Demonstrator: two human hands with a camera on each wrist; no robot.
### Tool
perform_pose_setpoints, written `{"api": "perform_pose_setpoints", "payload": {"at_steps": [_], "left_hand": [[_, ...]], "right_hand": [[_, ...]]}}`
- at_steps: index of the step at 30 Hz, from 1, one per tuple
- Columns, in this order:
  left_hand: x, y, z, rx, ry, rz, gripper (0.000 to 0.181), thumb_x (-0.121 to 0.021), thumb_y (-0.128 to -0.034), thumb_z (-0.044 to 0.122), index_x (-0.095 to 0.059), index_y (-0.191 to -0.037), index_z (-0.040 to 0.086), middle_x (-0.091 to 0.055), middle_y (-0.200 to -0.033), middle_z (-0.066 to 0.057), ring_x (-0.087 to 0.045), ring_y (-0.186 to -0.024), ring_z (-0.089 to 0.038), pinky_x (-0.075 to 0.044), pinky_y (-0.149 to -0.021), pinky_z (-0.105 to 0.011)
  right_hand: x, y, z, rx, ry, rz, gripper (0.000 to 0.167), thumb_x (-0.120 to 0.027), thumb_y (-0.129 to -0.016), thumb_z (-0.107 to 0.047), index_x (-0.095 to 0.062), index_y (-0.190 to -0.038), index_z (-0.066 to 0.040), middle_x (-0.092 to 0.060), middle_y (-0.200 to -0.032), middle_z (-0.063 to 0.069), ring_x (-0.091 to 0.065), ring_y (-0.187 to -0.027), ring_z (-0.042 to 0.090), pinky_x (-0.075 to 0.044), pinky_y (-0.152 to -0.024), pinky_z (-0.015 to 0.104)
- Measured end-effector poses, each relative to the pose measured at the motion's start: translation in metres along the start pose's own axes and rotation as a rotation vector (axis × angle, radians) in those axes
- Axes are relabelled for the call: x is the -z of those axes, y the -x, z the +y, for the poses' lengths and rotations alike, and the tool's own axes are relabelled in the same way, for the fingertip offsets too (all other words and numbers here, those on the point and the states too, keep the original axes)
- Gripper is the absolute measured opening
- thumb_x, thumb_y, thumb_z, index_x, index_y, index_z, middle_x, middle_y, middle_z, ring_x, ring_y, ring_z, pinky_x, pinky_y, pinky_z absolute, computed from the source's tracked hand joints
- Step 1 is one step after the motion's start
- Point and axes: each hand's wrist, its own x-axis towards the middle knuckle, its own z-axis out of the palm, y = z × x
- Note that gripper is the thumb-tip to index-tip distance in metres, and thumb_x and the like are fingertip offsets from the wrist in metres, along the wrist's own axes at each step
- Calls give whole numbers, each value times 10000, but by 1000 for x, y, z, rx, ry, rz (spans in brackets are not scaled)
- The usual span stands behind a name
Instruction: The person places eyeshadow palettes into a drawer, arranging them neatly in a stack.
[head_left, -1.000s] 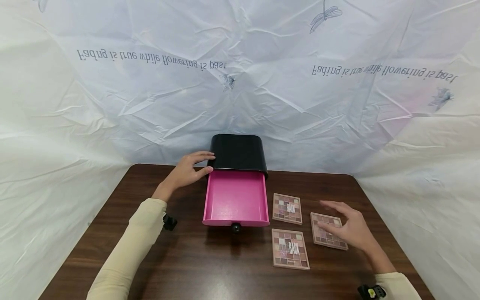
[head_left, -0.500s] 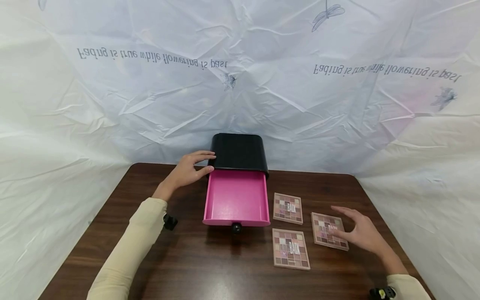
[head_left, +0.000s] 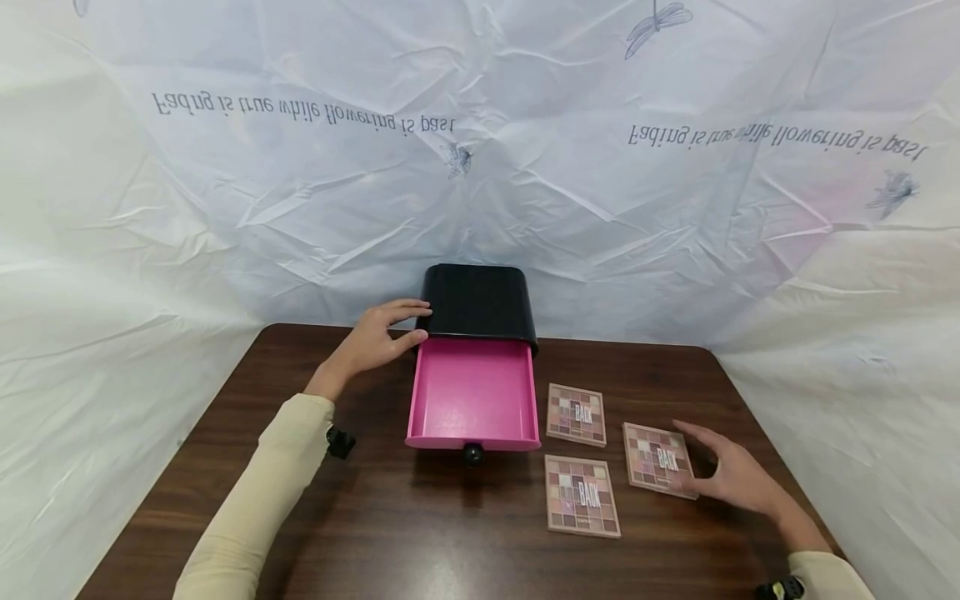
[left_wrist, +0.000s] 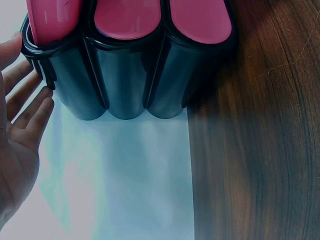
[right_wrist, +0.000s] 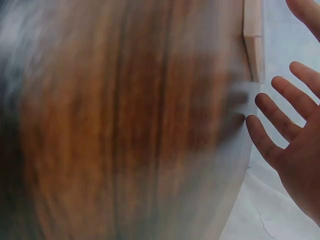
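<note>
Two pale sleeves [head_left: 255,492] reach in over a dark wooden table [head_left: 360,525], with a small black device [head_left: 340,442] at each wrist. Closest to the person, left of the right hand [head_left: 738,477], the first palette [head_left: 573,493] lies flat, BACK printed in white on its lid; the smaller line beneath is too small to read. A little farther on, right at that hand's thumb and forefinger, lies the second palette [head_left: 654,454], also marked BACK. The right hand is spread wide at its right edge, grasping nothing; I cannot tell whether the thumb touches it. The right wrist view adds the other fingers, fanned out beside a pale edge [right_wrist: 253,45] and blurred wood. The third palette [head_left: 573,412], again lettered BACK, lies between the hands, just right of a pulled-out pink drawer [head_left: 472,387] with a round black knob [head_left: 473,454].

Farther off, the left hand [head_left: 375,337], thumb apart from extended fingers, touches the left side of a black cabinet [head_left: 476,300] and holds nothing. From the head only one drawer shows; the left wrist view reveals three pink fronts [left_wrist: 127,19]. Beyond both hands hangs a white sheet [head_left: 480,208], its flipped lettering reading "Fading is true while flowering is past".
</note>
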Motion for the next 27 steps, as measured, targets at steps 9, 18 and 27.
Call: {"api": "perform_pose_setpoints", "payload": {"at_steps": [9,18,27], "left_hand": [[-1,0,0,-33,-1,15,462,-707,-978,371,-670,-1365,123,-600,-1434,-54,-562,-1331,-287,-440,-1102,-528],[-1,0,-2,-37,3,21,471,-707,-978,369,-659,-1380,129,-599,-1435,-48,-568,-1327,-282,-448,-1097,-523],[-1,1,-1,-30,0,16,475,-702,-980,376,-657,-1384,130,-596,-1440,-50,-563,-1332,-285,-444,-1100,-523]], "right_hand": [[-3,-3,4,52,10,-51,1043,-891,-754,-469,-401,-1546,2,-437,-1500,331,-410,-1323,597,-428,-901,751],[-5,-5,7,84,34,-75,1136,-918,-692,-489,-379,-1548,28,-424,-1519,314,-376,-1314,559,-418,-915,736],[-5,-6,8,44,89,-88,1108,-915,-677,-520,-434,-1519,15,-485,-1454,319,-433,-1275,512,-467,-899,673]]}}
